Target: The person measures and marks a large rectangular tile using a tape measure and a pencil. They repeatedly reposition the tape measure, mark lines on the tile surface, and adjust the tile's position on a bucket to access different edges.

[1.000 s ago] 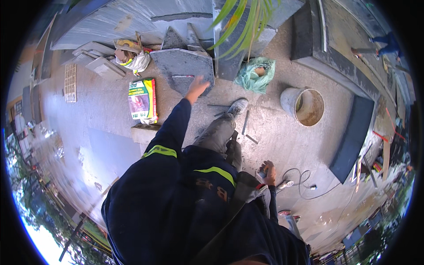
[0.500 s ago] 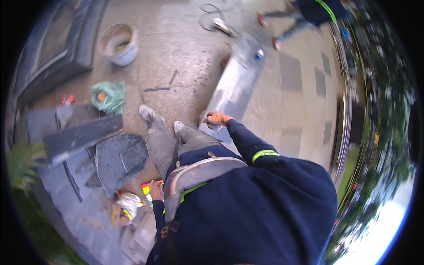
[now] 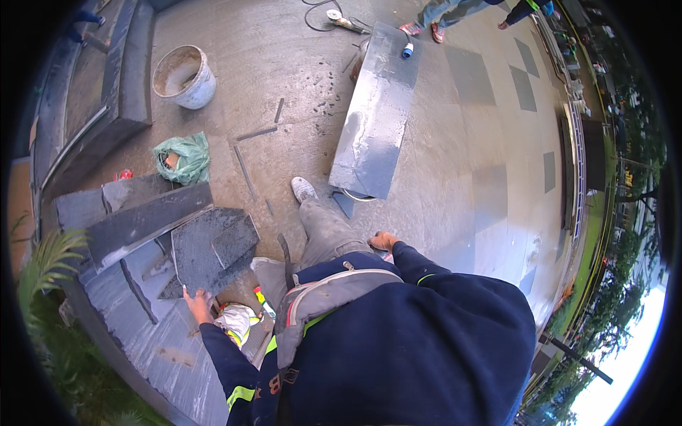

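Grey paved floor, wet-looking and strewn with thin dark strips, spreads out ahead of both hands, with trees bending along the rim beyond the right one. Just ahead of the left hand is the dark angular slab, propped on other stone pieces, with a smaller dark piece lying on its face. That hand has its fingers parted and visibly grips nothing; its forefinger points at the slab's near edge. The right hand is curled low beside the person's thigh, near the end of a long grey slab. Farther forward, between the hands' directions, stand a pale bucket and a green plastic bag.

Judging by its look, the angular slab is stone: stiff, fairly heavy for its spread, perhaps slick if damp, and prone to chipping at its corners. Opposite long edges, with fingers underneath, would give the surest hold, and the loose piece on top could slide if it tilts.

Whether the left fingertip touches stone cannot be told. Something pale shows under the right hand, too covered to name or to call gripped. A co-worker is cut off at the upper edge.
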The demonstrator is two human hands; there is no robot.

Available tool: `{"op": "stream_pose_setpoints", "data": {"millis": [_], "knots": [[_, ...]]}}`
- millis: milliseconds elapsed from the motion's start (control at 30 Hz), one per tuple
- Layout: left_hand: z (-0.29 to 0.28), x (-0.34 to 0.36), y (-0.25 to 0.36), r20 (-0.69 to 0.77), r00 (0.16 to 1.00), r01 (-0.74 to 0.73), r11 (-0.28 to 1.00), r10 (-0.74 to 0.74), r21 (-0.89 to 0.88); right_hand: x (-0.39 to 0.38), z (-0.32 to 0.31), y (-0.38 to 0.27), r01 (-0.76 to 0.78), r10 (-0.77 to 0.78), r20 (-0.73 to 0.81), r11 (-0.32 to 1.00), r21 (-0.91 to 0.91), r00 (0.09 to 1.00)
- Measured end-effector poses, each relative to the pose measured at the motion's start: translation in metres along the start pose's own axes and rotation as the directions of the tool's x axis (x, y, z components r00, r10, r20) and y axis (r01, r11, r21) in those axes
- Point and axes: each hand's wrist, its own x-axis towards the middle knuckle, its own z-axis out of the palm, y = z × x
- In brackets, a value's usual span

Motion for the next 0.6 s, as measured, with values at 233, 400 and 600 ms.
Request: {"op": "stream_pose_setpoints", "data": {"millis": [233, 400, 600], "knots": [[-0.059, 0.053, -0.093, 0.212, 0.976, 0.08, 0.985, -0.046, -0.152, 0.015, 0.049, -0.098, 0.317, -0.345, -0.194, 0.934, -0.165, 0.918], [-0.125, 0.089, -0.208, 0.59, 0.708, 0.366, 0.916, -0.388, 0.163, -0.041, 0.143, -0.113, 0.226, -0.27, -0.241, 0.955, -0.194, 0.932], [-0.184, 0.089, -0.239, 0.384, 0.843, 0.306, 0.922, -0.378, 0.236, -0.056, 0.124, -0.08, -0.119, 0.076, -0.297, 0.984, -0.129, 0.952]]}}
